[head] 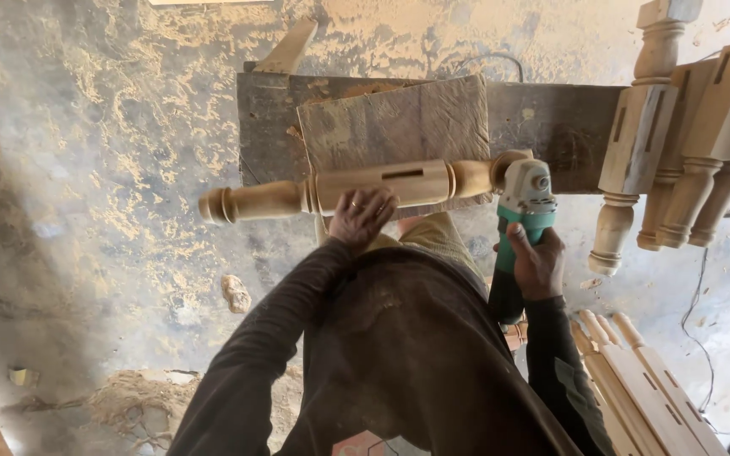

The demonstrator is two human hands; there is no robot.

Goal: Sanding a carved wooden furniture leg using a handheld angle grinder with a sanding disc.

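You are in the middle of sanding a turned wooden leg (pixel 356 190), which lies crosswise on the low desk (pixel 551 127), at about 12 o'clock from your body, resting on a worn board (pixel 399 122) that tops the desk. Your left hand (pixel 362 214) presses palm-down on the leg's square, slotted middle section, fingers spread over it to pin it. Your right hand (pixel 538 263) is wrapped tight around the body of a green angle grinder (pixel 524 211), whose head meets the rounded end of the leg at roughly 1 o'clock. The disc itself is hidden behind the grinder head, so you cannot be sure from here whether it is truly touching the wood or just beside it. The work seems to be at the smoothing stage on that right-hand end, with the long tapered end at 10 o'clock looking untouched by the tool at present. The next move likely calls for a firm hold with the left hand while you roll the leg a little, so a fresh face of the turning comes under the disc, with the grinder kept light and level. More finished legs (pixel 686 143) lean at 2 o'clock, and another stack (pixel 644 380) lies at 4 o'clock on the dusty floor (pixel 111 169).
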